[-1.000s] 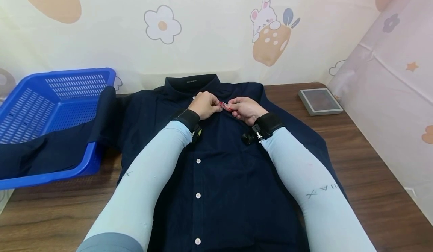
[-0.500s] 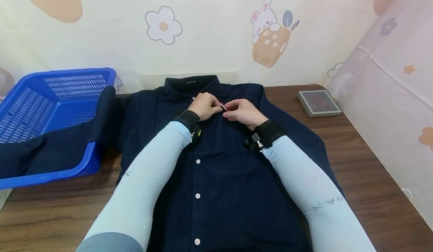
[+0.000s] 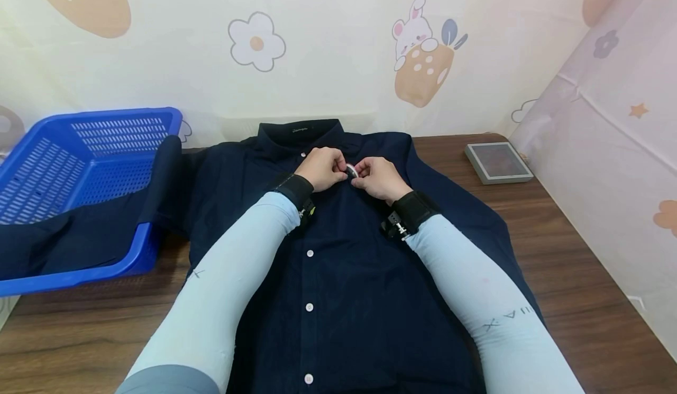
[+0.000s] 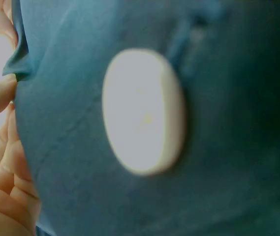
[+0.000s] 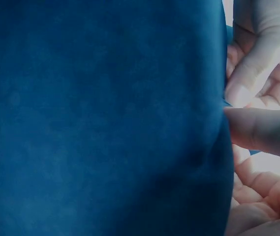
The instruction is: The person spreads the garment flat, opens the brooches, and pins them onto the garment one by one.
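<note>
A dark navy button-up shirt (image 3: 349, 276) lies front up, collar away from me. On its chest, to the right of the button placket, my left hand (image 3: 321, 169) pinches a bit of the fabric. My right hand (image 3: 382, 179) holds a small round badge (image 3: 351, 171) by its edge, right at the left fingertips; its dark, silver-rimmed side shows. The left wrist view has a white shirt button (image 4: 142, 110) large in front, with pinched cloth at the left. Shirt cloth fills most of the right wrist view, and fingertips (image 5: 240, 93) meet at its right edge.
A blue plastic basket (image 3: 106, 275) stands at the left, with one shirt sleeve (image 3: 63, 235) draped into it. A grey flat box with a clear lid (image 3: 499, 163) lies at the back right of the wooden table (image 3: 592, 300). A patterned curtain (image 3: 328, 41) hangs behind.
The badge has turned in the right fingers: its red face showed earlier, its dark, silver-rimmed side now. The right hand shifted its grip slightly; the left hand stayed nearly still.
</note>
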The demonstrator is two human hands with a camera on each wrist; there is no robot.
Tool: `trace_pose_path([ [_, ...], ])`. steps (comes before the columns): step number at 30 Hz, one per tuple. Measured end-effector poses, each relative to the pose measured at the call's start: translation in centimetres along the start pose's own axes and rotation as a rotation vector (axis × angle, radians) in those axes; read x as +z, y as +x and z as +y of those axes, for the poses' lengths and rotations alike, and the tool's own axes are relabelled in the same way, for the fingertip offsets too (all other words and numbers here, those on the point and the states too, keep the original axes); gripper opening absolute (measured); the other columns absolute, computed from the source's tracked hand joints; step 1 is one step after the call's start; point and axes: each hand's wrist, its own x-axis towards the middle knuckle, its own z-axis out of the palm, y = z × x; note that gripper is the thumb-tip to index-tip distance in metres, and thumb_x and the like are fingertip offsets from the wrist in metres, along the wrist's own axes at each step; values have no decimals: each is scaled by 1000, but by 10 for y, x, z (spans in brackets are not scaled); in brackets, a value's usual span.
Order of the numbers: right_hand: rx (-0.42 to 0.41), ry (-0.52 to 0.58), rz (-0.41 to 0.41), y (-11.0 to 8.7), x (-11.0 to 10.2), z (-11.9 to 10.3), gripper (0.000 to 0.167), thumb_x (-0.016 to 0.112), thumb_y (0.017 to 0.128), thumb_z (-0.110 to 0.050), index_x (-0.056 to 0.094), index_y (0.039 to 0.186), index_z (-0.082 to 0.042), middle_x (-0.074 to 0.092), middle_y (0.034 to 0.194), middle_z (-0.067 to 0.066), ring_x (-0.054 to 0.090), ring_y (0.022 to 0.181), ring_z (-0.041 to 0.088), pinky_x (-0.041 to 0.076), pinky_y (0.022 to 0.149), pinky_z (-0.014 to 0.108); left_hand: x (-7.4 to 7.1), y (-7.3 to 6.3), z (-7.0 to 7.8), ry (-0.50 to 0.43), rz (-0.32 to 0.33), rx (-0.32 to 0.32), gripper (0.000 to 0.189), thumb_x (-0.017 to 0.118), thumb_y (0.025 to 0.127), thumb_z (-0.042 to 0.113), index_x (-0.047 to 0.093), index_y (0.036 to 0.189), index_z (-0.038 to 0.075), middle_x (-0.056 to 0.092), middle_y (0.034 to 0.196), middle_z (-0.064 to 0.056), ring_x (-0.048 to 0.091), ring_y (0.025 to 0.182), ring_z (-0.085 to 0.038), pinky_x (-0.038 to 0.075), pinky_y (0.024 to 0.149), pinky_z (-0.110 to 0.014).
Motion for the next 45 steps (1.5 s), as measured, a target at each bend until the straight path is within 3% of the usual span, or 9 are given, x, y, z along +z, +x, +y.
trace_pose_path([
  [7,19,14,-6,-1,-1,0,19,70,87,-9,64,104,-3,64,91,8,58,80,19,45,65,26,4,0,2,15,-47,-14,10,75,84,15,68,89,12,66,83,0,60,78,-12,48,74,-27],
  [22,-19,171,-19,-4,-2,7,21,67,88,-7,62,107,2,63,91,12,59,77,17,47,65,22,6,3,3,104,-7,-35,18,77,83,21,62,81,11,60,78,-2,56,73,-17,44,68,-29],
  [26,-9,252,-34,-6,-2,10,25,67,90,-8,61,111,4,64,95,15,61,81,18,50,69,22,6,3,1,72,2,-38,27,78,81,24,60,95,10,60,81,-2,57,74,-17,45,69,-29],
  [31,17,371,-53,-6,-5,13,28,64,92,-7,58,117,5,66,103,19,64,81,15,52,70,23,3,6,-1,31,-15,15,36,78,82,27,63,111,12,60,83,-2,56,74,-16,44,67,-28],
  [36,14,429,-76,-6,-7,14,29,62,94,-7,57,120,6,66,105,17,63,79,12,51,69,22,-4,7,2,29,-22,50,30,77,83,28,67,105,12,60,80,-3,55,73,-17,42,66,-28],
  [45,2,435,-39,-7,-6,11,24,63,93,-6,61,114,4,69,101,14,65,80,12,53,70,22,-7,8,3,47,-12,27,27,76,83,34,67,96,12,62,77,-1,55,73,-16,42,67,-28],
])
